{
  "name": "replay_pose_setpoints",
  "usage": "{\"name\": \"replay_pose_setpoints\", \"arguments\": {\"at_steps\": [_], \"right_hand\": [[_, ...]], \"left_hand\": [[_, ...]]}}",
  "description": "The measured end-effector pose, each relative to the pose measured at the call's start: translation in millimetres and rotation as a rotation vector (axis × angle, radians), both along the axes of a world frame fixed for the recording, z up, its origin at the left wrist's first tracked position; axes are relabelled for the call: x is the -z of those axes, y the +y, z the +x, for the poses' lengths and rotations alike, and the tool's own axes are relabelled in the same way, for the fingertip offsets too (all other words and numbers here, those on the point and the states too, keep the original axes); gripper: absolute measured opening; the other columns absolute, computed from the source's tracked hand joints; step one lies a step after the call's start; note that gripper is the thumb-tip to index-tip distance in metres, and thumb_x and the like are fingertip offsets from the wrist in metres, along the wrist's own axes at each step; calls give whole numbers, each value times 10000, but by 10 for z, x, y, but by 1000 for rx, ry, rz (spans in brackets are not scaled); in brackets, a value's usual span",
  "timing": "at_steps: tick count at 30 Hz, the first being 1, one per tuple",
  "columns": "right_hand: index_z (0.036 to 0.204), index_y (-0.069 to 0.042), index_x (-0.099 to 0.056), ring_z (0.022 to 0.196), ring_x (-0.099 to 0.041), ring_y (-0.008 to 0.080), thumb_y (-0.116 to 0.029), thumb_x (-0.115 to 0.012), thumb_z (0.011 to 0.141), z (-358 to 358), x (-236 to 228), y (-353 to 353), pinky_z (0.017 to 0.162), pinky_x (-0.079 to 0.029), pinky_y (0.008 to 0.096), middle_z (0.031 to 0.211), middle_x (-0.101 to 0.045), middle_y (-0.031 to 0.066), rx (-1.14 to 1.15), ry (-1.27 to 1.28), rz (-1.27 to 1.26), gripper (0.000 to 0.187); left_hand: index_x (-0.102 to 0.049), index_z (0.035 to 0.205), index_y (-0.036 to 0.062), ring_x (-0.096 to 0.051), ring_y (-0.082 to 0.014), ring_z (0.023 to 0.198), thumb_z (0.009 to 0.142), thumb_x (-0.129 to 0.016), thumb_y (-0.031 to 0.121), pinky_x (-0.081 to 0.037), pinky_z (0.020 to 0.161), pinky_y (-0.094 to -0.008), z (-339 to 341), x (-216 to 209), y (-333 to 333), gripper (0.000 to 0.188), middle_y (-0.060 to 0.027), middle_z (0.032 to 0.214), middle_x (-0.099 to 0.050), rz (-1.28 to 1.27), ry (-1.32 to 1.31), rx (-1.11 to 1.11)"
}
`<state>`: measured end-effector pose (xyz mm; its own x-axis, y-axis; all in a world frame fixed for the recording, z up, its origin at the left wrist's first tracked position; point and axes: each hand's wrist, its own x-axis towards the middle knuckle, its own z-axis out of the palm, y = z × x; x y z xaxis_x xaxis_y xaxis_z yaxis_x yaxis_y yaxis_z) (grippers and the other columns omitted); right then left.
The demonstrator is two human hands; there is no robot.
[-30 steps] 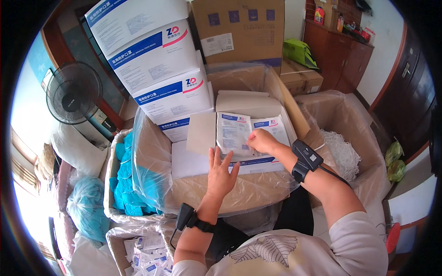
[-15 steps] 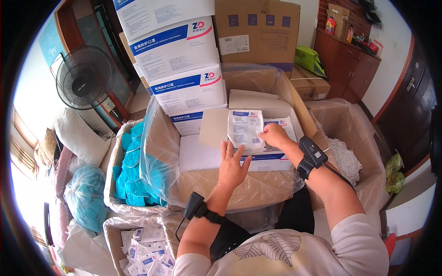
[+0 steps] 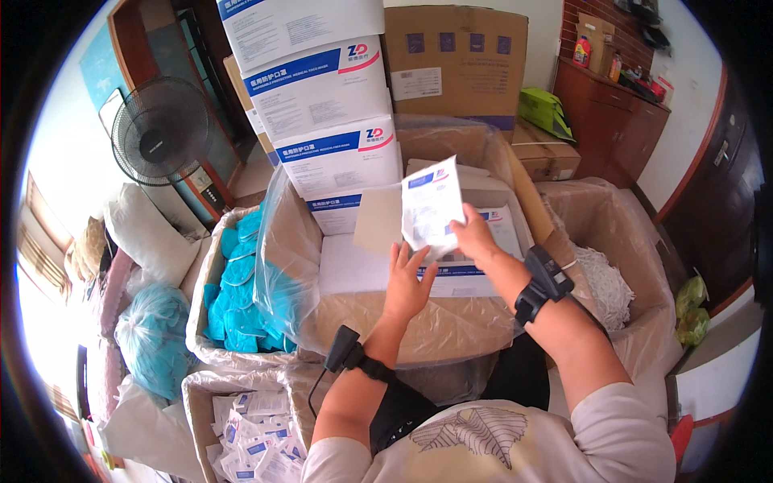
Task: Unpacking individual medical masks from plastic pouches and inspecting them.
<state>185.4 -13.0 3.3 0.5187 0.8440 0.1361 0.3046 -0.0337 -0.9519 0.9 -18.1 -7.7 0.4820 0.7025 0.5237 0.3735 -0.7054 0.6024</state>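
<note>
A flat white mask packet [image 3: 431,208] with a blue band is tilted up above an open white carton [image 3: 460,286]. My right hand [image 3: 477,235] pinches its lower right edge between thumb and fingers. Just below the packet's lower left corner is my left hand [image 3: 409,280], open with fingers apart; whether a fingertip touches the packet I cannot tell. More packets [image 3: 503,233] lie inside the carton, partly hidden by my right hand. The carton's pale flap [image 3: 380,217] sticks out to the left.
White cartons [image 3: 318,97] are stacked at the back left. Plastic-lined boxes hold blue masks [image 3: 250,290], small packets [image 3: 256,435] and white strands [image 3: 602,282]. A black fan [image 3: 163,133] stands far left, and a big brown box [image 3: 459,64] is behind.
My right hand has lifted the packet from the carton, tilting it up. My left hand stays close by, fingers still spread. The whole view has shifted slightly.
</note>
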Motion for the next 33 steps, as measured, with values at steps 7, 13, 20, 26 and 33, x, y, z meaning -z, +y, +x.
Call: {"name": "replay_pose_setpoints", "arguments": {"at_steps": [7, 13, 20, 26, 33], "right_hand": [[1261, -128, -359, 900, -575, 131, -161, -476, 898, 163, -854, -739, 666, -511, 265, 1086, -538, 23, -223, 586, 132, 382], [1306, -120, -307, 909, -558, 122, -168, -483, 897, -25, -598, -1487, 701, -508, 267, 1115, -517, 32, -327, 638, 115, 448], [1269, 6, -305, 1041, -450, 139, -112, -498, 892, -283, -149, -1570, 890, -370, 269, 1158, -475, 92, -181, 270, 264, 440], [1272, 4, -330, 1106, -449, 196, -120, -580, 843, 16, -309, -1687, 900, -389, 307, 1189, -461, 138, -251, 14, 198, 512], [1237, 8, -398, 1062, -508, 213, -197, -612, 827, -37, -1134, -1600, 874, -409, 295, 1159, -513, 167, -500, -432, 61, 506]], "left_hand": [[-506, 1183, -7, -436, -254, 1175, 911, -467, 330, -338, 960, -328, -178, -266, -98, 435, -170, 1327, -386, -712, -668, 132], [-176, 1381, 32, -332, -214, 1237, 914, -446, 344, -289, 1003, -349, -73, -839, -403, 623, -125, 1357, -326, -838, -752, 477], [-110, 1391, 37, -371, -216, 1190, 883, -497, 83, -307, 972, -300, 179, -682, -539, 640, -161, 1302, -385, -489, -579, 269], [-197, 1390, 90, -417, -222, 1168, 868, -462, 5, -318, 962, -290, -131, -626, -386, 592, -163, 1283, -424, -416, -311, 401], [-232, 1382, 104, -427, -223, 1160, 878, -467, 66, -334, 955, -311, -406, -968, -623, 557, -166, 1277, -448, -316, 334, 595]]}}
